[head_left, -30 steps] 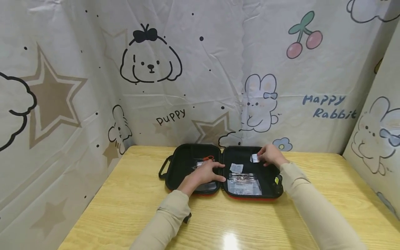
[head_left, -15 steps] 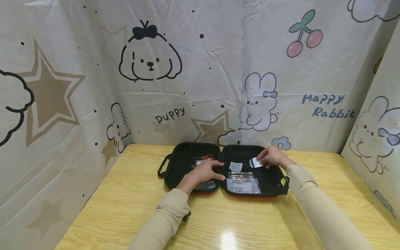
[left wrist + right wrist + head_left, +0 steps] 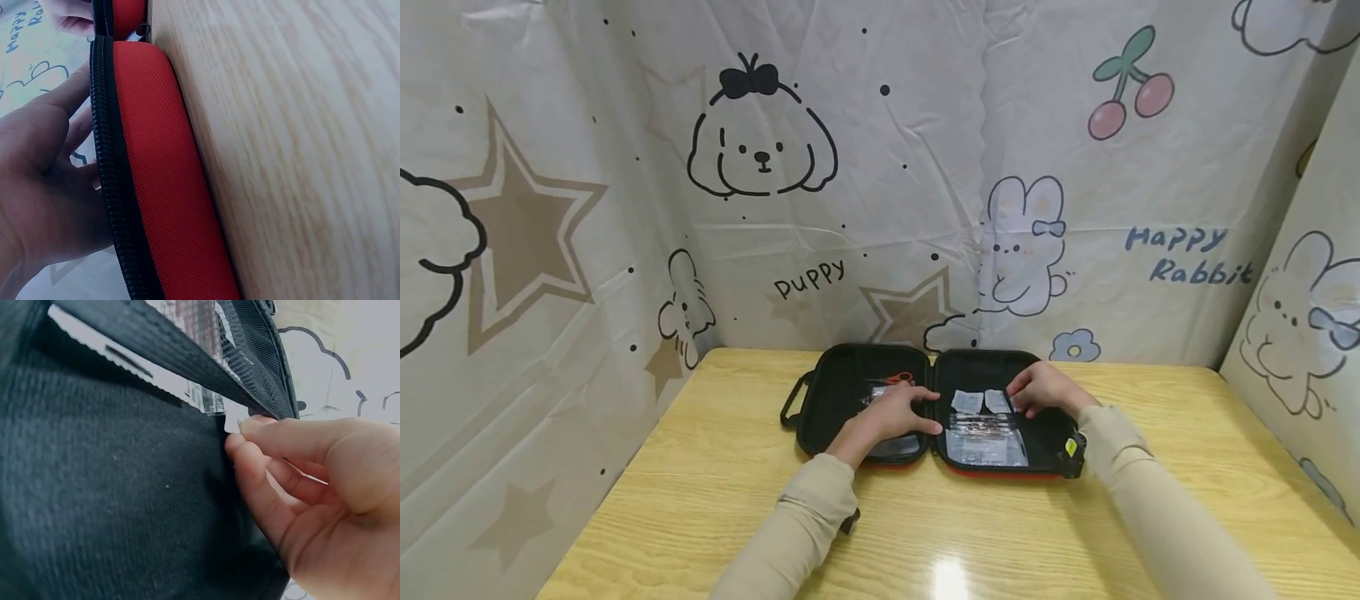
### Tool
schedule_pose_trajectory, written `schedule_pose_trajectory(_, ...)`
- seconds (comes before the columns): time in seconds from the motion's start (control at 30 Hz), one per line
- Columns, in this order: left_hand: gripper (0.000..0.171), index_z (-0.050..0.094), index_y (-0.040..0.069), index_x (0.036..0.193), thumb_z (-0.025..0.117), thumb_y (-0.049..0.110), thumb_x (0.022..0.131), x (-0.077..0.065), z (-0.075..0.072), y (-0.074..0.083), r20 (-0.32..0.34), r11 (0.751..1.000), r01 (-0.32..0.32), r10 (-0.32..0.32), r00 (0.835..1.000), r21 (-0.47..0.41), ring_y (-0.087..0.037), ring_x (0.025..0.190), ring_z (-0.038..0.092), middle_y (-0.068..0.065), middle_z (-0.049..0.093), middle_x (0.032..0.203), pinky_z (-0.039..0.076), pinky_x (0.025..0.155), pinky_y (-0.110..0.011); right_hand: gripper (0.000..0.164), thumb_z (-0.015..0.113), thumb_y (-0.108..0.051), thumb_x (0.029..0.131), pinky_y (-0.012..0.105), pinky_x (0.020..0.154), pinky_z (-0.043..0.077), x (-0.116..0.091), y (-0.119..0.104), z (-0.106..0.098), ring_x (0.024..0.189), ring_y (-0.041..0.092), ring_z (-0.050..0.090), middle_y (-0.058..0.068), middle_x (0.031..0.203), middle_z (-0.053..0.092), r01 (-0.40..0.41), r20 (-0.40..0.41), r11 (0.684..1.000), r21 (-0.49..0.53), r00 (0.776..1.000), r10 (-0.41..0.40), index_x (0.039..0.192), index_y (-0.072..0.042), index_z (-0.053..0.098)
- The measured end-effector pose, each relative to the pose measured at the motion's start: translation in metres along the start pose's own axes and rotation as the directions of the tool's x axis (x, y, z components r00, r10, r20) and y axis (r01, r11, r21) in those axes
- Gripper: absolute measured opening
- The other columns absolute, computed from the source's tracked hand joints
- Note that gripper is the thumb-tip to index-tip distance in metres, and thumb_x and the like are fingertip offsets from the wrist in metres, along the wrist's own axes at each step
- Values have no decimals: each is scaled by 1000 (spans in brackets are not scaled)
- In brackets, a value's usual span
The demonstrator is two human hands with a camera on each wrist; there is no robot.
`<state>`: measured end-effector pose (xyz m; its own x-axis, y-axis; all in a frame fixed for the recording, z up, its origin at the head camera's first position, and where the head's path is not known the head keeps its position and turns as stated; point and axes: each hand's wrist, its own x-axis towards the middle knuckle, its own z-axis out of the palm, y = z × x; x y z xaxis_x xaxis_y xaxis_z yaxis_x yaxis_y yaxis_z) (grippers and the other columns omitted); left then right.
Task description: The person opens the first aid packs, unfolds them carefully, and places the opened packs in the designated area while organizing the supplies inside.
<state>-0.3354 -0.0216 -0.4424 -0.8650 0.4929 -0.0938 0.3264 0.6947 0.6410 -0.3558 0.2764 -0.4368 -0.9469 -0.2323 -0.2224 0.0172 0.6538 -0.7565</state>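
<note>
An unfolded zip case with a black inside (image 3: 831,408) and a red outer shell (image 3: 162,156) lies on the table. In its right half, my right hand (image 3: 1043,390) pinches the edge of a small white packet (image 3: 997,402). The right wrist view shows thumb and fingertips on the white corner (image 3: 234,417), beside a mesh pocket (image 3: 256,344). A second white packet (image 3: 967,402) lies just left of it. My left hand (image 3: 891,414) is over the left half, fingers spread toward the hinge, holding nothing; the left wrist view has it behind the zip edge (image 3: 103,144).
Several clear-wrapped items (image 3: 985,442) lie at the front of the right half. Orange-handled scissors (image 3: 900,378) sit in the left half, behind my left hand. A carry handle (image 3: 793,402) sticks out left. A patterned curtain (image 3: 880,167) hangs behind the table (image 3: 700,475).
My right hand has moved left and toward me with the white packet, which now lies beside the other white packet. The left hand has stayed in place.
</note>
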Motion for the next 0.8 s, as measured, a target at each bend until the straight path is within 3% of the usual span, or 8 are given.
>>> schedule_pose_trajectory(0.3, 58, 61, 23, 137, 79, 37, 84, 0, -2, -3, -6, 1000, -2, 2, 1000, 2, -33, 142, 40, -15, 47, 150, 37, 112, -51, 20, 62, 6, 86, 27, 58, 56, 4, -6, 8, 65, 11, 59, 4, 75, 65, -10, 44, 1000, 24, 999, 9, 104, 11, 68)
schedule_pose_trajectory(0.43, 58, 61, 24, 137, 79, 38, 84, -2, -5, -4, -11, 1000, -6, 6, 1000, 21, -33, 140, 42, -16, 46, 150, 38, 112, -51, 25, 58, 8, 85, 30, 57, 55, 4, -7, 11, 64, 12, 58, 11, 87, 70, 43, 56, 999, 28, 997, -44, 108, 13, 64)
schedule_pose_trajectory(0.53, 58, 61, 25, 137, 78, 40, 85, -3, -6, -5, -13, 999, -5, 6, 1000, 45, -33, 138, 45, -16, 47, 148, 39, 111, -51, 27, 58, 6, 85, 31, 57, 55, 3, -5, 10, 64, 12, 58, 12, 89, 70, 64, 31, 998, 0, 997, -64, 111, 13, 62)
schedule_pose_trajectory(0.67, 59, 59, 26, 139, 76, 43, 86, -4, -6, -7, -16, 996, -5, 6, 1000, 89, -34, 135, 47, -16, 45, 149, 40, 108, -53, 24, 63, -3, 90, 32, 59, 56, -2, -4, 5, 72, 15, 61, 12, 87, 69, 78, -54, 991, -112, 995, -84, 111, 9, 66)
schedule_pose_trajectory(0.8, 62, 55, 27, 142, 74, 48, 86, -4, -7, -7, -27, 988, -21, 25, 999, 156, -33, 134, 49, -15, 43, 152, 43, 105, -55, 22, 66, -12, 91, 38, 70, 56, -9, -5, -2, 83, 21, 65, 16, 97, 72, 120, -163, 958, -261, 972, -167, 107, 3, 70)
